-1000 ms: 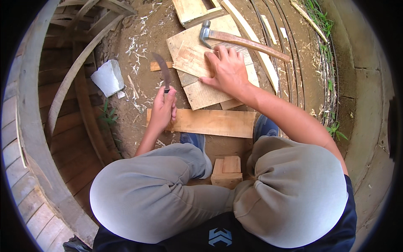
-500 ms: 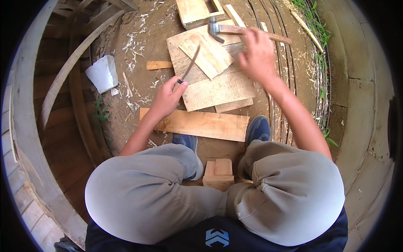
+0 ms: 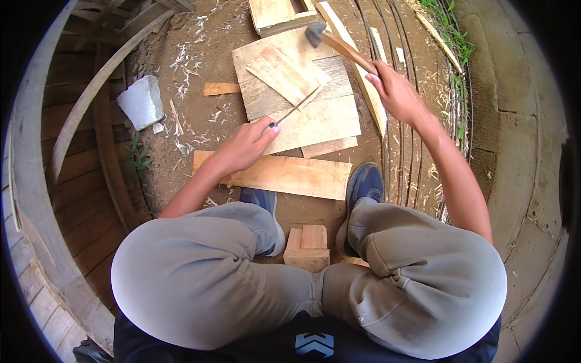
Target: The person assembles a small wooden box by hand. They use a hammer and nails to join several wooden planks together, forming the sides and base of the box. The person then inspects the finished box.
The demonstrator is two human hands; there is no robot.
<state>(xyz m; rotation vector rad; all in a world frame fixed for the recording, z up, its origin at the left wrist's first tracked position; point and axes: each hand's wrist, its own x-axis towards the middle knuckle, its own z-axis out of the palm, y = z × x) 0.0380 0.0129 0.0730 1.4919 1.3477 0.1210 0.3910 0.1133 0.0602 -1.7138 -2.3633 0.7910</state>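
Closed round its handle, my left hand (image 3: 245, 147) holds a slim-bladed knife (image 3: 298, 107). The blade slants up to the right, its tip over the lower right part of a small board (image 3: 284, 71). I cannot tell whether it touches the wood. My right hand (image 3: 399, 94) grips the wooden handle of a claw hammer (image 3: 348, 48), whose metal head is at the upper left end, over the far edge of the board stack. The small board lies askew on larger flat boards (image 3: 336, 115) on the ground. Most of the knife's handle is hidden in my hand.
A long plank (image 3: 290, 178) lies before my shoes. Beyond the boards sits a wooden box-like piece (image 3: 281, 17). A narrow wood strip (image 3: 357, 69) lies right, a wedge (image 3: 221, 89) and pale stone block (image 3: 142, 101) left. Wood blocks (image 3: 305, 254) stand between my feet. Shavings litter the soil.
The knife has swung from pointing steeply up to slanting right, over the small board. My right hand has moved right and down, now holding the hammer nearer its handle's end.
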